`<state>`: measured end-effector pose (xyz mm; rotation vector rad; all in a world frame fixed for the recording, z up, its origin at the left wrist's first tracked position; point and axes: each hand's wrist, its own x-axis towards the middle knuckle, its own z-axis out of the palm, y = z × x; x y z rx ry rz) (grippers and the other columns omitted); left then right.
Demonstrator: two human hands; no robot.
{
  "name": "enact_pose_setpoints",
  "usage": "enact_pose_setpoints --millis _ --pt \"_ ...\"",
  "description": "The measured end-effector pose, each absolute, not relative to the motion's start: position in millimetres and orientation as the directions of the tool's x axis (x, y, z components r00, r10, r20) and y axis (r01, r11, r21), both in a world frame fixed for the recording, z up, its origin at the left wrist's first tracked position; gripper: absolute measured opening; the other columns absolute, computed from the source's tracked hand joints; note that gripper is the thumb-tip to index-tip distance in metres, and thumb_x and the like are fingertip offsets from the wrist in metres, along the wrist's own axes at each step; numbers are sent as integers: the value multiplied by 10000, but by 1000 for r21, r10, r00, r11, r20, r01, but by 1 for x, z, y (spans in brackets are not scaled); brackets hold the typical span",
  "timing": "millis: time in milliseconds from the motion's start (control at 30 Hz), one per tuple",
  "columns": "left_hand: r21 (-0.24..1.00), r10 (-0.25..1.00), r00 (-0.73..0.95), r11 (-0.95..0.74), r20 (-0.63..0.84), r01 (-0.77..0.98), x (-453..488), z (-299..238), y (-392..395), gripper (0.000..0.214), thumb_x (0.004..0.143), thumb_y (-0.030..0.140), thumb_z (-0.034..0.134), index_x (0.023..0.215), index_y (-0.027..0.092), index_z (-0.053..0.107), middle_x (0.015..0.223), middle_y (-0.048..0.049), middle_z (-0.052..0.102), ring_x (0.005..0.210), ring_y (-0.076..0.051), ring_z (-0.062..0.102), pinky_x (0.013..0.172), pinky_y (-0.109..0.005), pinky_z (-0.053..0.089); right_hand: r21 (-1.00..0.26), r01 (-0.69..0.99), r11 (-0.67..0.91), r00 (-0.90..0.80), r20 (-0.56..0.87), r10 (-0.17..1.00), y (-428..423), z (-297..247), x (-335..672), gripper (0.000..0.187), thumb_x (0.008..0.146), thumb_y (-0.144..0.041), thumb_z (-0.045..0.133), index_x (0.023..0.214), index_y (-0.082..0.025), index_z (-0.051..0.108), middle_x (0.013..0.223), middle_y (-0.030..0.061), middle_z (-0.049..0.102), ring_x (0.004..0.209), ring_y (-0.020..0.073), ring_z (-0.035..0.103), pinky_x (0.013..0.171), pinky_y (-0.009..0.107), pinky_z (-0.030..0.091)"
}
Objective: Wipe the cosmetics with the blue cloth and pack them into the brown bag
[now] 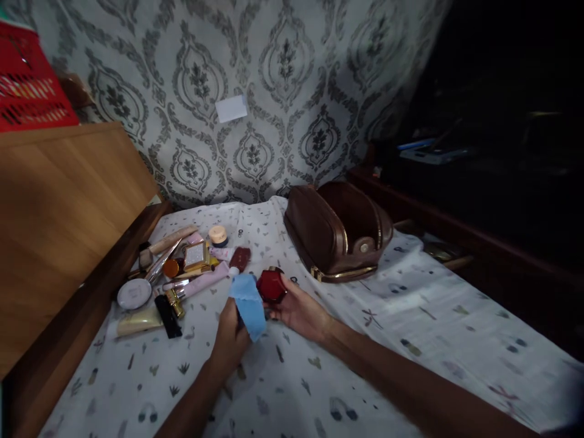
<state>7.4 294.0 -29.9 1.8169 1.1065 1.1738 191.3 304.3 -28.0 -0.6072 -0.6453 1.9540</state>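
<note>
Between the fingers of my right hand point(301, 310) is a dark red faceted bottle point(272, 286), which looks like a perfume bottle, held above the sheet. My left hand point(230, 331) grips a light blue cloth point(250, 307) that hangs over the fingers, close to the bottle's left side. Just beyond the cloth lies a small tube with a brown-red end point(240, 260). A brown zippered toiletry bag point(337, 234) stands beyond my right hand, its top unzipped and gaping. The left fingers are partly hidden by the cloth.
Cosmetics lie loosely at the left: a round compact point(134, 294), a cream tube point(139, 321), a square glittery palette point(196, 255) and a small jar point(218, 236). A wooden panel point(68, 213) borders the left, with a red basket point(34, 79) above. Patterned wall point(253, 152) stands behind.
</note>
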Motion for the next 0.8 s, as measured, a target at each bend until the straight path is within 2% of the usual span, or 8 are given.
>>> enact_pose_setpoints --millis 100,200,300,433,633,700,767,800 --pt "878 928 127 -372 349 301 12 -30 291 132 723 253 570 837 192 596 825 -40 659 761 -208 601 757 -344 507 -675 -626 -391 -415 -136 900 300 -30 185 497 757 -640 723 1039 -232 702 975 42 733 808 157 643 637 241 455" --pt "910 944 76 -329 320 253 19 -20 291 217 739 298 601 926 191 626 941 -54 686 851 -217 634 819 -347 523 -723 -603 -337 -366 -125 922 295 -28 180 572 648 -681 784 927 -185 720 788 19 693 682 125 594 581 219 418" --pt "931 954 33 -298 298 210 25 -1 293 287 763 361 631 996 196 644 950 -49 695 924 -231 648 871 -353 528 -764 -600 -237 -333 -31 942 290 -13 181 542 642 -624 821 884 -151 711 760 15 661 636 101 569 538 204 388" --pt "924 946 0 -318 325 212 36 30 292 303 774 397 652 1010 208 672 852 -28 691 900 -235 654 890 -365 537 -803 -588 -97 -315 117 942 284 21 203 498 625 -526 870 935 -174 703 767 -8 630 669 105 578 534 195 405" --pt "809 870 111 -488 480 328 71 59 292 144 795 317 651 919 261 700 797 -14 667 840 -217 652 748 -309 570 -808 -590 -12 -319 219 922 276 67 268 592 572 -360 924 1090 -210 680 867 -15 664 760 136 626 674 260 517" --pt "770 835 195 -550 514 325 92 68 301 146 831 268 603 943 267 697 876 -24 685 875 -211 658 772 -306 570 -808 -587 38 -269 239 933 274 78 290 605 565 -322 927 1103 -219 671 921 -9 681 810 145 644 715 273 532" --pt "733 783 279 -621 557 279 117 80 315 260 903 224 470 1077 247 661 977 -44 689 924 -202 663 849 -331 560 -819 -562 119 -188 266 945 276 87 311 574 582 -295 917 1095 -225 668 913 -19 685 811 139 651 726 270 534" --pt "704 749 334 -657 572 269 130 87 325 284 883 190 481 1103 235 654 1012 -48 689 966 -209 655 901 -350 544 -823 -545 161 -141 279 950 280 91 320 561 590 -290 911 1091 -227 667 894 -25 686 789 134 652 718 267 535"
